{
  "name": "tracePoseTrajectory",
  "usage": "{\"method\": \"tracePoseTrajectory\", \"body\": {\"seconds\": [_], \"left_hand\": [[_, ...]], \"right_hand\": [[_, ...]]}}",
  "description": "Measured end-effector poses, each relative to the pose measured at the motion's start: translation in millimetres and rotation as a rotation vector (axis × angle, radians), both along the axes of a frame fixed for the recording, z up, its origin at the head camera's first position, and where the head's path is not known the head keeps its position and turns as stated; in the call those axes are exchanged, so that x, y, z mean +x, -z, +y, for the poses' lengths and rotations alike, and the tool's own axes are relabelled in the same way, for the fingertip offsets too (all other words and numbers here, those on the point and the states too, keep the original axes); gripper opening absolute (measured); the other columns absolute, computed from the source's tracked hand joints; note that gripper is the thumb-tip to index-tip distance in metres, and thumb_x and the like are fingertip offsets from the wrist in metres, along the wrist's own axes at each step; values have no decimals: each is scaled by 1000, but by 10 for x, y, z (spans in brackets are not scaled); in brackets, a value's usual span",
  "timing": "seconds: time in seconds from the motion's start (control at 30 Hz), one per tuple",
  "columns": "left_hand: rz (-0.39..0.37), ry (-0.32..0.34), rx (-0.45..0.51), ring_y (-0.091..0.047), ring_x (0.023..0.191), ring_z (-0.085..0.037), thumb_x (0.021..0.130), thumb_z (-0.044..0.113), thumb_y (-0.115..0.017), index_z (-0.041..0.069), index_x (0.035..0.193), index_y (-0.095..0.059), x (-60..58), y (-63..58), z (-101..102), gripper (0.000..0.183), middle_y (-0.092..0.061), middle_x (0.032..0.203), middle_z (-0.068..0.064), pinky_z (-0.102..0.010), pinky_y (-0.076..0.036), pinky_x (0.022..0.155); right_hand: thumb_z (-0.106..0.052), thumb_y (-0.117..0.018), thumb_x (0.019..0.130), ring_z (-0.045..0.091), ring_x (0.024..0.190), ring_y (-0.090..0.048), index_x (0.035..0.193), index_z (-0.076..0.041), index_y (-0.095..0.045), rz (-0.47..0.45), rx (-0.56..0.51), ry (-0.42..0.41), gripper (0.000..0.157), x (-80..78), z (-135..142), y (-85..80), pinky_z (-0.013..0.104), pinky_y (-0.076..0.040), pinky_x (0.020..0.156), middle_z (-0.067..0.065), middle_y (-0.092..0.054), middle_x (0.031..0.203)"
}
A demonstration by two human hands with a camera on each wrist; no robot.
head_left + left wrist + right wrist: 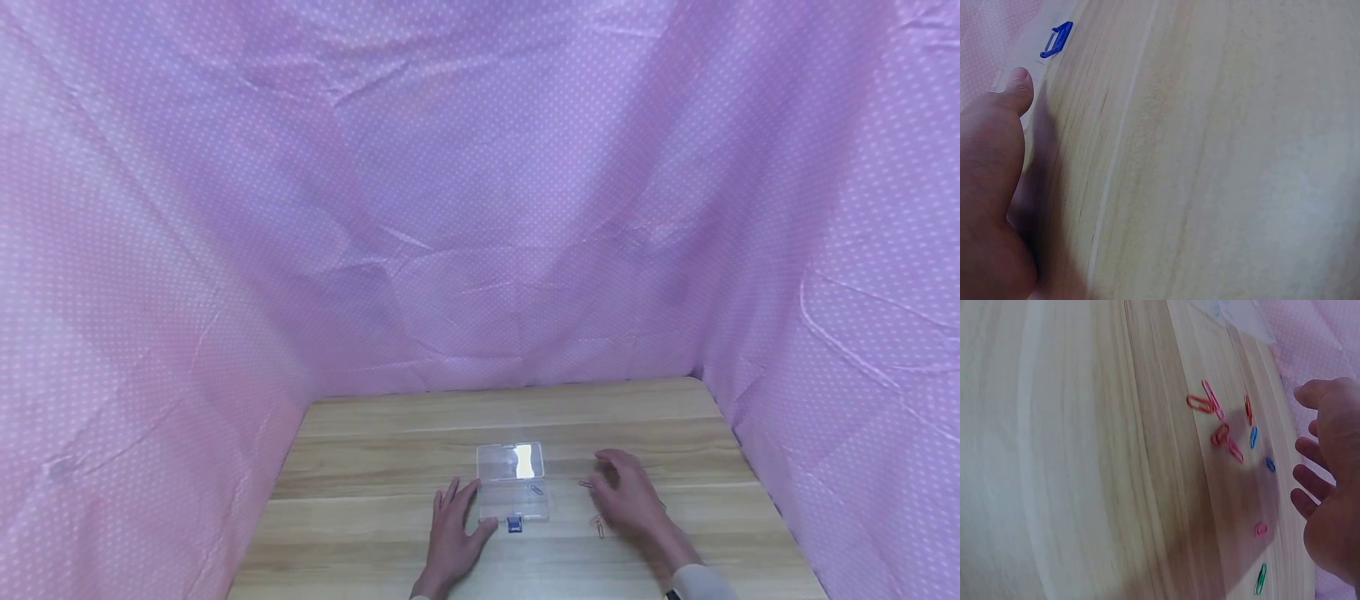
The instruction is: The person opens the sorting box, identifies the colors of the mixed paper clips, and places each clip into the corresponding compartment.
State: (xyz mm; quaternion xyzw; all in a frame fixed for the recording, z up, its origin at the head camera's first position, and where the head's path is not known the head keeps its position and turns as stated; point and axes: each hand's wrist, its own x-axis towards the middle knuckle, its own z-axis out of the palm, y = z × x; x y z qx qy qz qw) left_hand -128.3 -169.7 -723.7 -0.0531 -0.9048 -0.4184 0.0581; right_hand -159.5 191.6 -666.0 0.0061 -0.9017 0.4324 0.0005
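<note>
A clear plastic box (491,503) stands on the table, its lid (495,462) swung back and its blue latch (1066,39) towards me. My left hand (452,537) is at the box's left side, fingers spread, with the thumb at the front wall and the index fingertip near the hinge. Inside the box lies a paper clip (536,490). To the right, my right hand (626,496) hovers above loose paper clips, fingers loosely bent and holding nothing. Among these clips are a red one (1200,404), a blue one (1253,437) and a green one (1260,579).
The wooden table (360,467) has pink dotted cloth (465,317) hanging behind it and along both sides. More clips, such as a pink one (1261,529), are scattered under and around the right hand.
</note>
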Motion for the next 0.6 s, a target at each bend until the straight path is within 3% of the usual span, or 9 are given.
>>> {"method": "tracePoseTrajectory", "body": {"seconds": [0.13,0.2,0.27,0.33,0.43,0.5,0.6], "left_hand": [[70,3,-16,-43,166,-49,93,46,-89,16,158,-64,-7,41,5,76,-70,159,-12,-15,16,140],[111,1,-27,-46,163,-51,93,45,-89,15,157,-64,-9,59,10,75,-71,157,-12,-11,17,138],[118,-1,-34,-46,163,-51,93,45,-89,16,157,-65,-12,58,16,75,-72,157,-12,-24,11,145],[102,4,-35,-45,163,-52,93,44,-89,15,157,-65,-14,40,20,74,-72,157,-12,-44,1,149],[49,18,-33,-42,165,-52,95,43,-88,14,157,-64,-13,-2,22,73,-70,158,-14,-70,-12,142],[36,27,-32,-41,165,-54,95,43,-88,13,157,-64,-9,-23,19,73,-70,159,-16,-77,-14,140],[38,25,-39,-42,164,-54,95,43,-89,12,157,-64,-5,-29,14,74,-70,158,-16,-78,-15,139]], "right_hand": [[-32,-70,112,48,154,-54,163,-9,-55,-40,-8,12,58,0,77,0,75,-42,133,21,-58,164],[-34,-69,112,49,157,-50,164,-11,-54,-61,-5,20,59,-7,112,6,76,-39,134,21,-54,168],[-34,-68,113,50,158,-49,164,-10,-54,-64,11,23,58,-25,142,26,76,-38,134,21,-52,170],[-31,-70,111,50,158,-49,161,-8,-56,-51,32,25,57,-53,173,52,77,-37,134,23,-54,168],[-26,-72,110,51,157,-49,158,-5,-59,-30,62,21,54,-93,216,90,77,-36,135,26,-57,165],[-24,-73,109,52,157,-48,155,-2,-61,-21,74,16,53,-116,238,110,77,-35,135,27,-58,164],[-22,-73,108,53,156,-49,153,-1,-63,-13,88,3,51,-141,255,141,77,-37,135,28,-59,162]]}}
